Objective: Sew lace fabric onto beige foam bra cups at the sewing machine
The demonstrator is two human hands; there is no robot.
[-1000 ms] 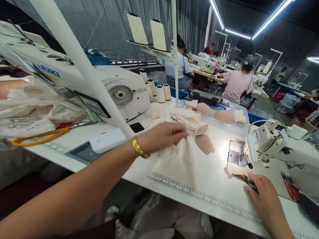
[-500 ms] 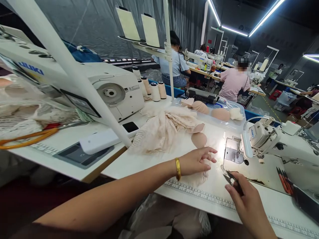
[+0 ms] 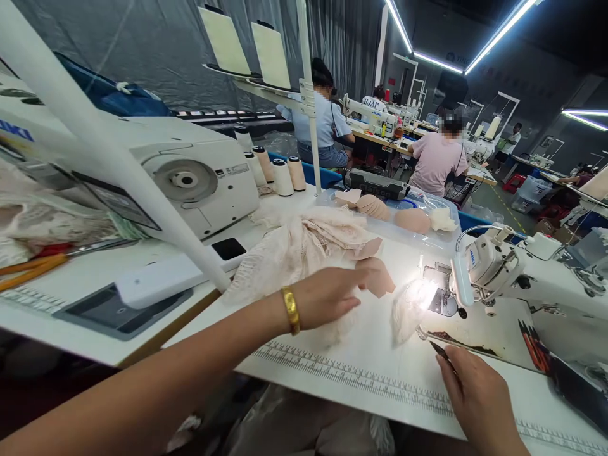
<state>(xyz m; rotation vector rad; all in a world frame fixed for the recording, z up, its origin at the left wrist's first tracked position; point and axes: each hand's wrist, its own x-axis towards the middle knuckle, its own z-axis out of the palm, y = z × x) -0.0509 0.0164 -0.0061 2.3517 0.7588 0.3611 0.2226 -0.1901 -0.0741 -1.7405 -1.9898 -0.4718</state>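
Note:
My left hand (image 3: pixel 327 296), with a gold bangle at the wrist, reaches over the white table. Its fingers are stretched out, slightly blurred, and the fingertips lie at a beige moulded cup pad (image 3: pixel 380 278). The thumb stands apart from them. My right hand (image 3: pixel 477 386) is closed around small black thread snips (image 3: pixel 444 354), their tips toward the sewing machine (image 3: pixel 498 266). A pale lace piece (image 3: pixel 406 313) lies left of the lit needle plate. Behind my left hand spreads a heap of cream lace fabric (image 3: pixel 289 244).
A clear plastic tray (image 3: pixel 446 237) with beige pads stands at the back. Several thread cones (image 3: pixel 282 177) stand beside another sewing machine (image 3: pixel 190 177) on the left. A slanted white post (image 3: pixel 156 221) crosses the left side. Other people sit at machines further back.
My left hand has moved left, to the cup pad. The pad's outline looks more angular. A pale lace piece now shows beside the needle plate. The snips stay in my right hand; the view has shifted.

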